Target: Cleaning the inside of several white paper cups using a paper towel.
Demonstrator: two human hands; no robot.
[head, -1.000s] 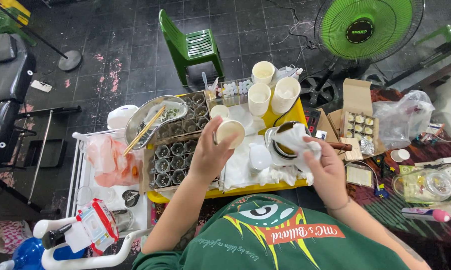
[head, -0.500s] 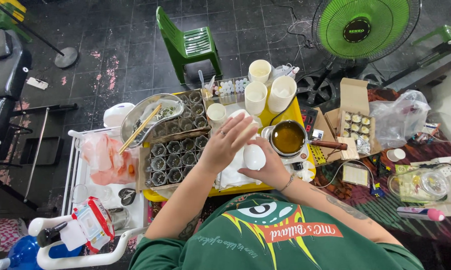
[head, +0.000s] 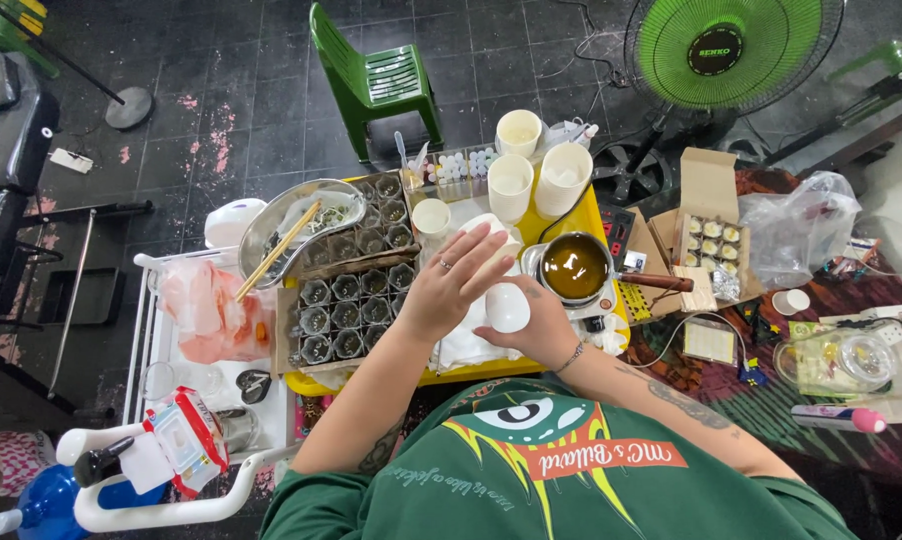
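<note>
You stand over a yellow tray-topped table (head: 603, 222) on a dark tiled floor (head: 221, 90), with a green plastic chair (head: 373, 85) and a green-bladed floor fan (head: 728, 50) beyond it. Your left hand (head: 451, 285) hovers over the table with fingers spread wide, gripping nothing. Your right hand (head: 536, 325) is curled around a small white cup (head: 508, 307), held just above a white cloth (head: 466, 345). Just right of it sits a small metal saucepan of amber liquid (head: 573, 267). To the left is a tray of small dark glass jars (head: 351, 300), behind it three tall cream paper cups (head: 531, 170). An open brown cardboard box of little tins (head: 711, 235) lies to the right. A red-and-white wipes packet (head: 186, 440) rests on the white trolley (head: 141, 340) at the left.
</note>
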